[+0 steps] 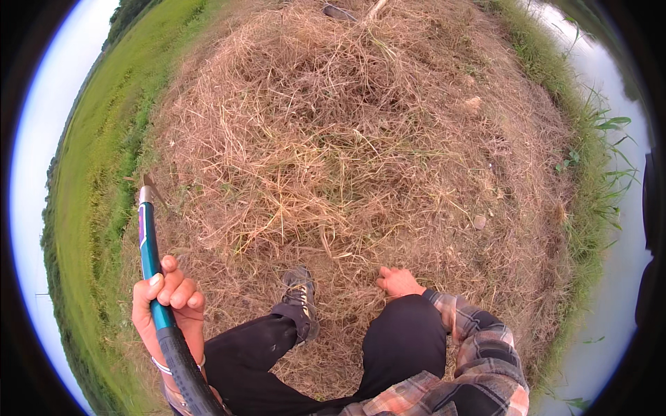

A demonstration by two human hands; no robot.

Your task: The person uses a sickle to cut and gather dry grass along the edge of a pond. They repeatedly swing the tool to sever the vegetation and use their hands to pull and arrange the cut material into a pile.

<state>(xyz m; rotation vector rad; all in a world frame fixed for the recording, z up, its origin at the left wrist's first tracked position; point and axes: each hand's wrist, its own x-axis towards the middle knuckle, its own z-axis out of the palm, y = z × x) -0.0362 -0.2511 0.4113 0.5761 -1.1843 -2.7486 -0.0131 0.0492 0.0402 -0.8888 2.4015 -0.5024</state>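
Note:
My left hand is wrapped around the teal shaft of a hand tool. The shaft has a black textured grip at its lower end and a narrow metal head at the far end; the head's exact shape is hard to make out. Just beyond my right knee, my right hand is low over the dry cut grass, its fingers curled downward. Whether it holds any stalks is hidden. A loose heap of straw-coloured and slightly green stalks lies ahead of my feet.
My shoe is planted on the straw. Green grass borders the left side. Water lies beyond a grassy bank on the right. A stone rests on the ground, and a dark object lies at the top.

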